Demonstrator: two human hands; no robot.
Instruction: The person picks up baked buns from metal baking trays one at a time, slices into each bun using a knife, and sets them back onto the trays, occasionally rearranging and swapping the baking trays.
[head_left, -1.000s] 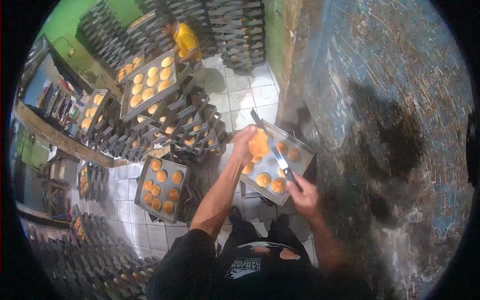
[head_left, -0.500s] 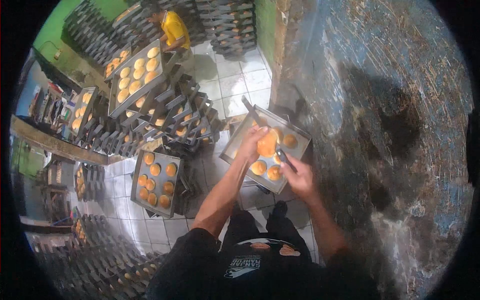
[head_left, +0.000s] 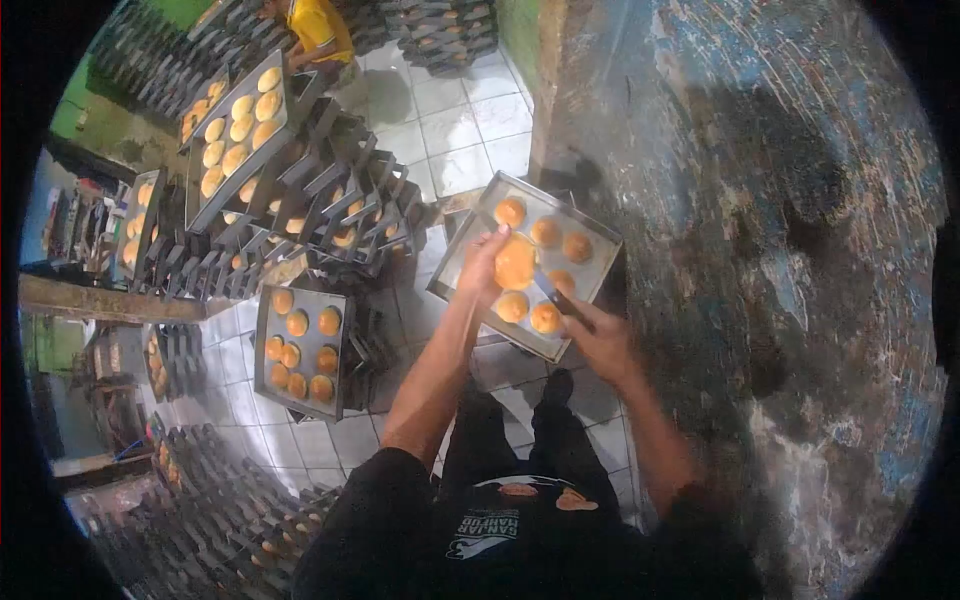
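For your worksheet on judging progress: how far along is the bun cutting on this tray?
Done: cannot tell which buns are already cut. In hand: the left hand holds one bun while the right hand puts a knife to it. Left: several buns lie on the tray.

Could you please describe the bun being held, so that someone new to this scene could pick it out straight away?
Start at the big scratched blue wall; against its foot sits a metal tray of round golden buns. Over the tray's middle, the left hand holds the bun. It is the only one lifted off the tray, it looks larger than the others, and the knife in the right hand meets it.
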